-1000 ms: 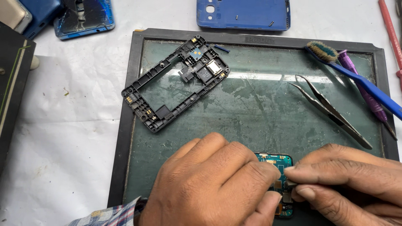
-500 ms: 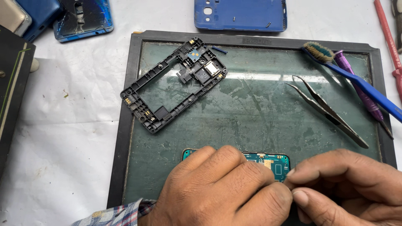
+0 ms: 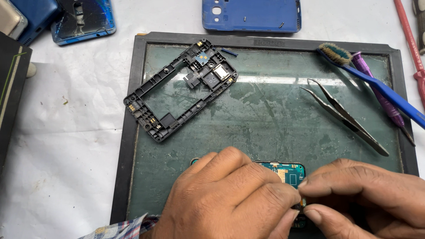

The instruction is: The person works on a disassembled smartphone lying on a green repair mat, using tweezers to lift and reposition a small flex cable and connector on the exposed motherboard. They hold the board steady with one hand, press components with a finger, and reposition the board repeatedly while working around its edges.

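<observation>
Near the bottom edge of the head view, my left hand (image 3: 230, 199) lies curled over a teal circuit board (image 3: 290, 171), hiding most of it. My right hand (image 3: 367, 194) comes in from the right, its thumb and forefinger pinched at the board's lower right corner beside my left fingertips. Both hands rest on a green glass work mat (image 3: 265, 115) in a dark frame. A black plastic phone mid-frame (image 3: 179, 88) lies tilted at the mat's upper left, apart from both hands.
Metal tweezers (image 3: 345, 116), a blue-handled brush (image 3: 376, 84) and a purple tool (image 3: 380, 95) lie at the mat's right. A blue back cover (image 3: 252, 15) sits beyond the mat, a blue phone (image 3: 84, 20) top left, a red tool (image 3: 411, 48) far right, a dark box (image 3: 11, 88) left.
My hands have shifted on the board: more of its teal top edge shows now. The view has drifted slightly; the other things on the mat have not moved.
</observation>
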{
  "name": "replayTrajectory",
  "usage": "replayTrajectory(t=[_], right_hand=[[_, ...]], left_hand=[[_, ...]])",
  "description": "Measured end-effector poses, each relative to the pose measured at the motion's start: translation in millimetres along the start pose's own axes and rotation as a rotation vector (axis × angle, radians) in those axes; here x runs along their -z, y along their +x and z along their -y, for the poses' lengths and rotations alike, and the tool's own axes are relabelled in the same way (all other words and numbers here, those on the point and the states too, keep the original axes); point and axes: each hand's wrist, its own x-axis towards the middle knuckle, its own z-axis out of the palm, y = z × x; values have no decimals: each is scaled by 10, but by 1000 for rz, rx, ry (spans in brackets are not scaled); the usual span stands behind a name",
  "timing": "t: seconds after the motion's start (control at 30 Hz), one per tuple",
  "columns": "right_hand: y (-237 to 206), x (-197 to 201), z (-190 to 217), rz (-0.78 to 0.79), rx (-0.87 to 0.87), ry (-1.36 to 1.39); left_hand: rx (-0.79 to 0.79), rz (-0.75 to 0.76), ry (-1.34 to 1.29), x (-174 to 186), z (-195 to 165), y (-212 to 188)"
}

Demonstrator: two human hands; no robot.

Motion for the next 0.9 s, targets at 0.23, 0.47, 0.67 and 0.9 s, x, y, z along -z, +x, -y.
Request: replayTrajectory(t=[0.23,0.47,0.67,0.9], right_hand=[[96,7,47,26,100,-154],[34,25,-42,-2,146,-204],[44,71,-95,5,132,-364],[107,80,-74,44,159,-423]], left_hand=[[32,24,-51,20,28,-7],[40,-12,-55,-10,27,5],[126,-16,-21,8,2,-11],[-104,7,67,14,67,-66]])
